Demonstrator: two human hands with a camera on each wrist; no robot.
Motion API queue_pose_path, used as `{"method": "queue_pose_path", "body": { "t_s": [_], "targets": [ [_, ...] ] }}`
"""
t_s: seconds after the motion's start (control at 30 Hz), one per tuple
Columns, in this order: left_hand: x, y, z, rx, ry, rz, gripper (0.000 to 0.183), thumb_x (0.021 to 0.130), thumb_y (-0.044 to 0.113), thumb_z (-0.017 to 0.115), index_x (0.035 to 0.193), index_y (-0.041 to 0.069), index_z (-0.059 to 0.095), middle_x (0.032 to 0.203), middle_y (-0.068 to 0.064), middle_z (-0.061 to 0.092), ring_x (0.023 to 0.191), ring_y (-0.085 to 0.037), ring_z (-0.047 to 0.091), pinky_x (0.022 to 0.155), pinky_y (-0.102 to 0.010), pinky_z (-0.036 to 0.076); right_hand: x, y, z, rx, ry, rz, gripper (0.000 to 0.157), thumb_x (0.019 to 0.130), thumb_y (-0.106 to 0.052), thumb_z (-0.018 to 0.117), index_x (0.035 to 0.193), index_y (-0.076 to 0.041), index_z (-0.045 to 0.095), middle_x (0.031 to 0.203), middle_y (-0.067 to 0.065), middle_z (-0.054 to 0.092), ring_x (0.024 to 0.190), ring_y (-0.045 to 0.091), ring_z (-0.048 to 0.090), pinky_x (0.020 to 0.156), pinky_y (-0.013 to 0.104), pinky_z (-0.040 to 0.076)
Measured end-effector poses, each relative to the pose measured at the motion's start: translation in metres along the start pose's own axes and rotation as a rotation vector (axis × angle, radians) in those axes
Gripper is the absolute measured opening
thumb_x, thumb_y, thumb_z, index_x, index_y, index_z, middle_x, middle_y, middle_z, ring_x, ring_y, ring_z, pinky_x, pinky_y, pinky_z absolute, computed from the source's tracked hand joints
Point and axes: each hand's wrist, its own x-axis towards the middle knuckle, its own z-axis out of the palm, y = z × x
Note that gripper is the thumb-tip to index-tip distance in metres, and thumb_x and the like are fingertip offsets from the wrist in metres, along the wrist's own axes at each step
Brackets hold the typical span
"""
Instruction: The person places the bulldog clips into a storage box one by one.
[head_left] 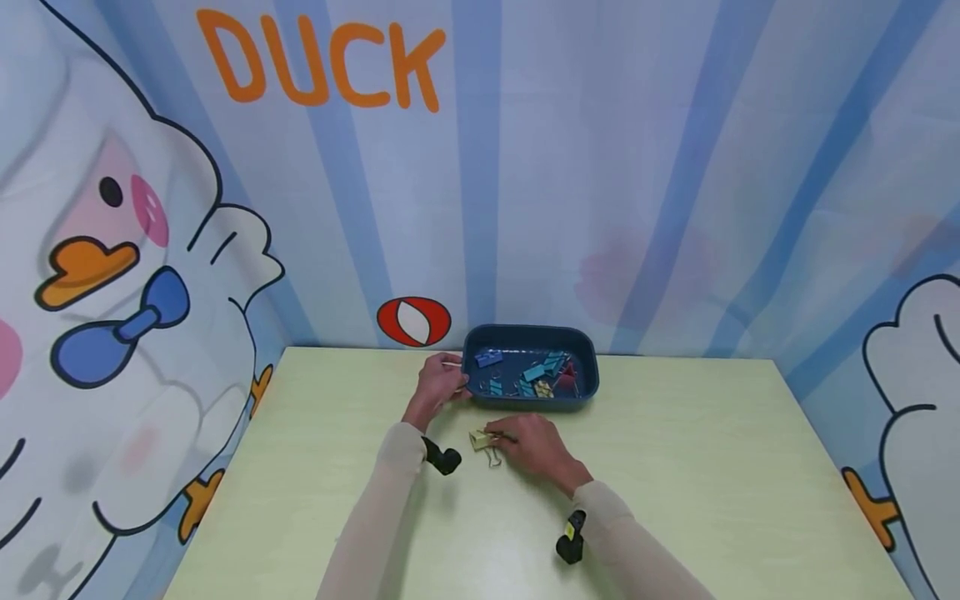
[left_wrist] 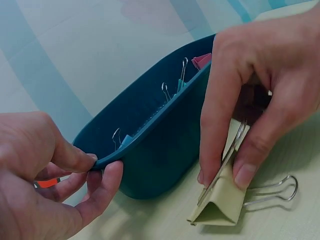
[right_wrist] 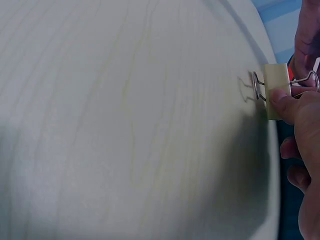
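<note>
A pale yellow binder clip (left_wrist: 220, 202) is pinched between the thumb and fingers of my right hand (head_left: 536, 446), just in front of the bin. One wire handle of the clip sticks out to the side in the left wrist view. My left hand (head_left: 438, 385) grips the rim of the dark blue bin (head_left: 532, 403) at its left end, thumb over the edge and fingers outside. Inside the bin lie several binder clips: a blue one (head_left: 489, 357), teal ones (head_left: 534, 372), a yellow patterned one (head_left: 543, 389) and a dark pink one (head_left: 567, 375).
The bin stands at the back edge of the pale yellow table (head_left: 712, 467), close to a cloth backdrop (head_left: 540, 167) with duck drawings and blue stripes. Both forearms reach in from the front, each with a black wrist camera (head_left: 572, 540).
</note>
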Motion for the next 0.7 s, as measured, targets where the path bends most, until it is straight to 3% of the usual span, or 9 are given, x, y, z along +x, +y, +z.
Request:
{"method": "queue_pose_path", "body": {
  "t_s": [0.17,0.33,0.5,0.7],
  "targets": [
    [-0.001,-0.001,0.0,0.006,0.007,0.007,0.041,0.095,-0.006,0.062,0.136,-0.007,0.056,0.114,-0.022,0.066,0.083,-0.024,0.07,0.083,-0.045,0.063,0.002,-0.005,-0.016,0.002,0.023,-0.072,0.021,0.093,-0.018,0.079,0.114,-0.018,0.081,0.109,-0.003,0.078,0.094,0.015,0.074,0.076,0.036,0.062],
    [-0.001,-0.002,0.001,0.0,0.006,0.017,0.042,0.094,-0.007,0.061,0.135,-0.007,0.056,0.117,-0.024,0.067,0.093,-0.033,0.073,0.086,-0.047,0.062,0.011,-0.012,-0.04,-0.034,0.061,-0.137,0.022,0.093,-0.015,0.078,0.115,-0.018,0.081,0.107,-0.003,0.078,0.09,0.014,0.074,0.076,0.036,0.062],
    [0.0,-0.002,0.0,-0.005,-0.015,0.022,0.044,0.093,-0.009,0.061,0.137,-0.008,0.055,0.122,-0.028,0.066,0.102,-0.039,0.071,0.084,-0.045,0.063,0.028,-0.015,-0.072,-0.082,0.115,-0.14,0.025,0.093,-0.013,0.078,0.117,-0.019,0.08,0.109,-0.001,0.078,0.088,0.017,0.075,0.072,0.037,0.062],
    [0.001,-0.003,-0.001,-0.001,-0.016,0.022,0.04,0.095,-0.007,0.061,0.134,-0.007,0.056,0.124,-0.029,0.066,0.099,-0.036,0.072,0.076,-0.038,0.064,0.051,-0.012,-0.107,-0.148,0.179,-0.126,0.026,0.095,-0.014,0.076,0.121,-0.017,0.078,0.116,0.004,0.077,0.084,0.019,0.074,0.068,0.038,0.061]
  ]
}}
